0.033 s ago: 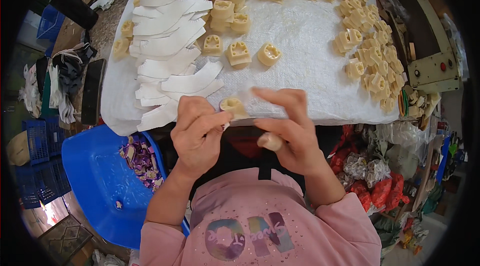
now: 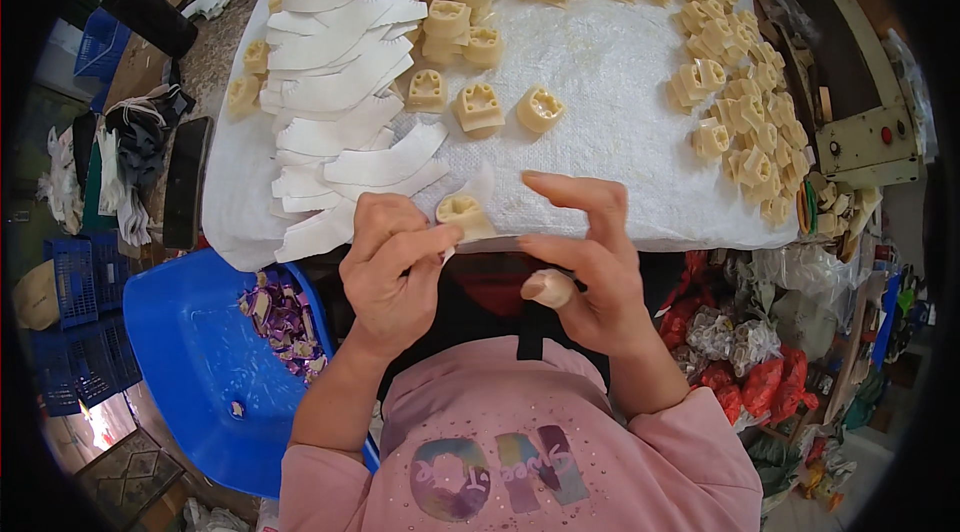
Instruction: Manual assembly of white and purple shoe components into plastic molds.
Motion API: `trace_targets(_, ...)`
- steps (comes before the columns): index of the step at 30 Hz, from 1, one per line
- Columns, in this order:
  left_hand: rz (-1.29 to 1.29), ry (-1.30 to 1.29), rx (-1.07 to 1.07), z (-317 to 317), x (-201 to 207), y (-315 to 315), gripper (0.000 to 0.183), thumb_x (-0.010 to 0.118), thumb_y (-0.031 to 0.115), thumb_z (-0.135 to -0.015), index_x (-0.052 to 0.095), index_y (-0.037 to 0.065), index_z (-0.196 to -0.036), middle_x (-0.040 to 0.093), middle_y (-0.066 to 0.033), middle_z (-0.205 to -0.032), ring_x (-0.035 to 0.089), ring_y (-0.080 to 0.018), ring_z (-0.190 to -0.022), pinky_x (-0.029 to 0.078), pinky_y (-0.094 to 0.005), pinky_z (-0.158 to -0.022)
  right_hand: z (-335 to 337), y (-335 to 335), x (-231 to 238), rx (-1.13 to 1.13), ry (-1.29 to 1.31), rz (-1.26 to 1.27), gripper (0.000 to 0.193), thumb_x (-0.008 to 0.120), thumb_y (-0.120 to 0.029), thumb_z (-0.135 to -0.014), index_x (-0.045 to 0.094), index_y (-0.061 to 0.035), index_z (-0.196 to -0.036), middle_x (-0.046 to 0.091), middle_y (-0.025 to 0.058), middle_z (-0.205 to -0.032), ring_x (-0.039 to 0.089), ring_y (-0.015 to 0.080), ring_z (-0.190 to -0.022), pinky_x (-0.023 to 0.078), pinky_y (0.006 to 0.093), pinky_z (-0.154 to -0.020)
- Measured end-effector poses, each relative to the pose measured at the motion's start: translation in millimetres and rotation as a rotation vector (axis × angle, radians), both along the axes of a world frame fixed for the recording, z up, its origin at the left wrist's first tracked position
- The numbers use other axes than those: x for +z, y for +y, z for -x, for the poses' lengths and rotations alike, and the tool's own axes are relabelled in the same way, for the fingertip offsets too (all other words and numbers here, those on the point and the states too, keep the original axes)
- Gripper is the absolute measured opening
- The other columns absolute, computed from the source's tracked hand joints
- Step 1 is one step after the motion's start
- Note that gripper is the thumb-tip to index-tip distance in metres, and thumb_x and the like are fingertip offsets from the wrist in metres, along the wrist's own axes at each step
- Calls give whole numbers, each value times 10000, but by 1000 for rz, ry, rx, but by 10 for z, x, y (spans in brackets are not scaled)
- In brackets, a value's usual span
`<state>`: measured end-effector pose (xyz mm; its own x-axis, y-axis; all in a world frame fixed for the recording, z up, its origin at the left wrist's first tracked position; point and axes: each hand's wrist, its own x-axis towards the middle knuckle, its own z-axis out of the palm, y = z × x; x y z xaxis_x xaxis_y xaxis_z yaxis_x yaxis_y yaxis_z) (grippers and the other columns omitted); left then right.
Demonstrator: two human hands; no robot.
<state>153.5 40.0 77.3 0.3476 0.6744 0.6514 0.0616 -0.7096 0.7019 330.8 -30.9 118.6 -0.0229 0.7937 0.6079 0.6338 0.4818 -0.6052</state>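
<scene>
Pinched between the thumb and fingers of my left hand (image 2: 388,267) is a small cream molded piece (image 2: 462,216), rounded and hollowed on top, at the cloth's front edge. A thin whitish translucent flap (image 2: 484,179) stands up behind it. A small white bit also shows at the left fingertips. My right hand (image 2: 598,277) is just right of the piece, apart from it, fingers spread and holding nothing. Its thumb wears a pale cover (image 2: 549,288). Several similar cream pieces (image 2: 540,108) rest beyond my hands, and overlapping curved white strips (image 2: 345,87) lie to the left.
A white woven cloth (image 2: 610,62) covers the worktop. More cream pieces (image 2: 745,112) are heaped along its right side. At lower left, a blue tub (image 2: 190,352) holds purple and cream scraps (image 2: 285,327). A dark phone (image 2: 186,182) lies left. Red bags (image 2: 775,387) sit lower right.
My right hand has shifted slightly right, away from the cream piece, and its forefinger no longer overlaps the whitish flap. My left hand keeps its pinch with almost no movement.
</scene>
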Motion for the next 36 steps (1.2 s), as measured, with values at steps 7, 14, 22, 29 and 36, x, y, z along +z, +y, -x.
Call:
trace_targets(7, 99, -224, -105, -134, 134, -168, 304, 613, -150, -660, 618, 57, -883, 504, -79, -844, 518, -243, -846, 457, -306, -697, 203, -224, -450, 125, 1309, 570, 308, 575, -238, -923, 506, 4, -1102, 610, 103, -994, 594, 155, -889, 486, 305, -802)
trace_targets(14, -70, -29, -172, -178, 70, -175, 246, 628, -148, -632, 566, -18, -831, 581, -152, -892, 601, -275, -773, 497, -328, -648, 206, -291, -375, 157, 1413, 423, 221, 446, -148, -976, 514, 41, -1068, 617, 149, -1067, 609, 194, -996, 501, 316, -848)
trace_targets(22, -223, 164, -48, -277, 86, -192, 240, 652, -106, -613, 567, -43, -829, 552, -142, -867, 552, -262, -718, 440, -321, -564, 180, -291, -261, 5, 916, 521, 274, 414, -118, -956, 542, 40, -1141, 631, 133, -1032, 620, 159, -910, 487, 260, -799)
trace_targets(29, 92, 69, -97, -244, 48, -179, 236, 615, -163, -659, 536, -22, -831, 593, -156, -895, 582, -262, -731, 486, -316, -622, -43, -147, -358, 174, 918, 549, 308, 535, -187, -924, 544, 22, -1150, 637, 106, -977, 612, 163, -870, 486, 288, -797)
trace_targets(36, 126, -76, -362, -252, 21, -189, 246, 611, -184, -657, 481, -1, -757, 629, -176, -916, 632, -281, -798, 504, -298, -656, -337, -14, -263, 414, 1038, 850, 430, 711, -7, -742, 543, 17, -1137, 639, 113, -980, 619, 154, -899, 515, 297, -816)
